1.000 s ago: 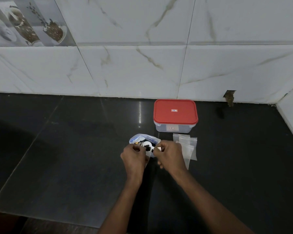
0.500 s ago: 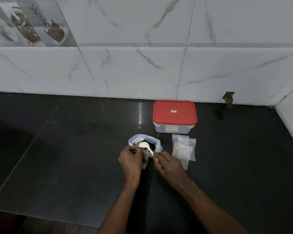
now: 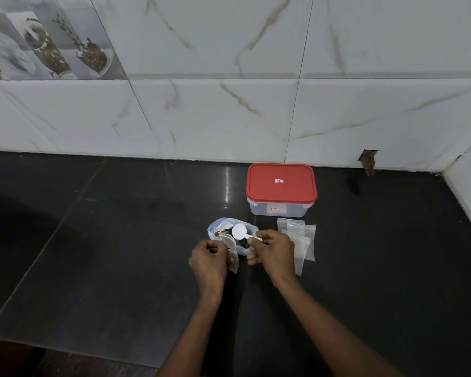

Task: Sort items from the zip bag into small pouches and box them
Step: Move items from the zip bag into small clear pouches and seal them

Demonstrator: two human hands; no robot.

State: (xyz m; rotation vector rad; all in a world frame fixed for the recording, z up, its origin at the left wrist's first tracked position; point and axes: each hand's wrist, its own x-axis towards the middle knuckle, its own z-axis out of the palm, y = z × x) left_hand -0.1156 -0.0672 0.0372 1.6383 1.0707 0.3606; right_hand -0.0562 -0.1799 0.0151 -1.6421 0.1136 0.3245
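Hands: left hand [image 3: 210, 258] and right hand [image 3: 276, 253] sit close together, low in the middle of the view, just in front of the zip bag [image 3: 217, 227].
Left grip: fingers curled, pinching a small clear pouch [image 3: 233, 263] that hangs between the two hands.
Right grip: thumb and fingers pinch the handle end of a white spoon [image 3: 239, 231]; its round bowl lies over the mouth of the zip bag.
Zip bag: clear with a blue edge, crumpled and open on the desk [image 3: 120, 254], touching both hands. Dark and yellowish small items show inside, too small to tell apart.
Box [image 3: 280, 210]: clear rectangular tub behind the right hand, near the wall, closed with a red lid [image 3: 281, 194].
Lid sticker [image 3: 279, 181]: small white-and-red rectangle in the middle of the lid; its writing is too small to read.
Front label [image 3: 275, 209]: small pale tag on the tub's near side, also unreadable.
Spare pouches [image 3: 301, 240]: flat overlapping stack of clear zip pouches on the desk, just right of the right hand and in front of the box.
Desk surface: glossy black stone with a streak of reflected light.
Wall [image 3: 201, 118]: white marble-look tiles; a picture tile [image 3: 46, 44] at upper left shows cups and brown beans.
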